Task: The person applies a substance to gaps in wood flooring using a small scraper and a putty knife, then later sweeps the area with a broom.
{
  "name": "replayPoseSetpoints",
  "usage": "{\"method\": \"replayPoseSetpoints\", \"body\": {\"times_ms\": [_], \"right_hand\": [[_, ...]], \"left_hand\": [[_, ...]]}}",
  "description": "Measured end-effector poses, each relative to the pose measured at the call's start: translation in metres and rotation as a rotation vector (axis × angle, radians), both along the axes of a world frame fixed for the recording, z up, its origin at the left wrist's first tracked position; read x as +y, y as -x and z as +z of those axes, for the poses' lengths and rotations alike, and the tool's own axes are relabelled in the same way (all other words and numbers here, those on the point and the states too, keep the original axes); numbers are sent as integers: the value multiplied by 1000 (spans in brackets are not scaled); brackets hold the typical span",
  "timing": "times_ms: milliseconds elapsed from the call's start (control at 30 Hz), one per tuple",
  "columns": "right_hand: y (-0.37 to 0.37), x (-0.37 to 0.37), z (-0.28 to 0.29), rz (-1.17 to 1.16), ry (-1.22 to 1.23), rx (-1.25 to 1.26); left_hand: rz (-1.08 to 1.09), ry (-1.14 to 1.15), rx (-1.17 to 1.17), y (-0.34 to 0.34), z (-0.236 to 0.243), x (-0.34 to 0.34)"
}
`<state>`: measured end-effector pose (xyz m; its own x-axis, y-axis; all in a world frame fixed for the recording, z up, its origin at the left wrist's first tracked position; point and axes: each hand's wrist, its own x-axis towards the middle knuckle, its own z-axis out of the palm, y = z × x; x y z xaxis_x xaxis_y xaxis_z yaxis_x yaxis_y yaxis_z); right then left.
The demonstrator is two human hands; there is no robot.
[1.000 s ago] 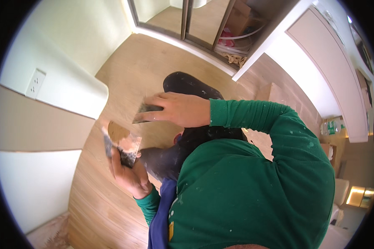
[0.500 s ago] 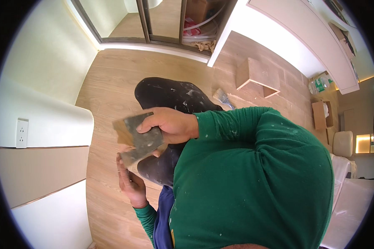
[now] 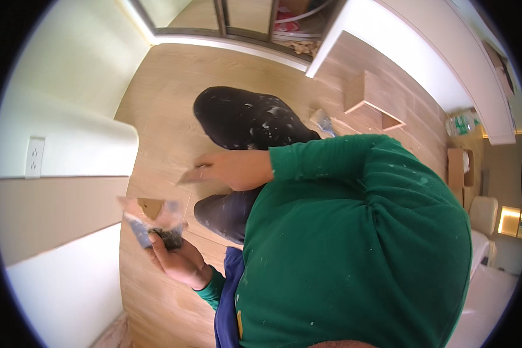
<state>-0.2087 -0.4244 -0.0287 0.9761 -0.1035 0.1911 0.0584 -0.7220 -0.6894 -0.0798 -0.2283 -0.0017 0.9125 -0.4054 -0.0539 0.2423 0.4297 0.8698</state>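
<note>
My left hand (image 3: pixel 178 261) is closed round a wide putty knife (image 3: pixel 136 229), thumb on top. Tan putty (image 3: pixel 151 207) lies on its flat blade, which is blurred at the far edge. Above and to the right, my right hand (image 3: pixel 235 169) grips a flat scraper (image 3: pixel 192 176), seen nearly edge-on and smeared by motion. The two tools are apart. Both hands are in front of my knees in dark, paint-spotted trousers (image 3: pixel 252 119).
A white wall with a socket (image 3: pixel 35 156) and a beige panel (image 3: pixel 58 211) stands at the left. Beyond my knee, a brush (image 3: pixel 323 122) lies on the wood floor (image 3: pixel 162 104) near a wooden box frame (image 3: pixel 374 104). Farther right are a plastic bottle (image 3: pixel 461 124) and cardboard box (image 3: pixel 458 165).
My hands have moved apart. The left hand has shifted down-left, its putty-covered blade now in plain view. The right hand has turned its scraper from flat to nearly edge-on. The whole view has shifted slightly.
</note>
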Motion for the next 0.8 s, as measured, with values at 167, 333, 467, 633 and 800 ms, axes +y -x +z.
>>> {"method": "replayPoseSetpoints", "body": {"times_ms": [167,333,467,633,800], "right_hand": [[-3,10,12,-156,-1733,225],[-17,16,26,-23,-1860,207],[-29,18,48,-57,-1692,165],[-42,9,57,-24,-675,-145],[-68,18,47,83,154,-169]], "left_hand": [[-186,-123,-994,-12,-47,20],[-315,-351,-1354,-20,-53,22],[-358,-611,-1379,-51,-72,47],[-291,92,147,-38,-40,21],[-254,261,419,-31,-21,-20]]}}
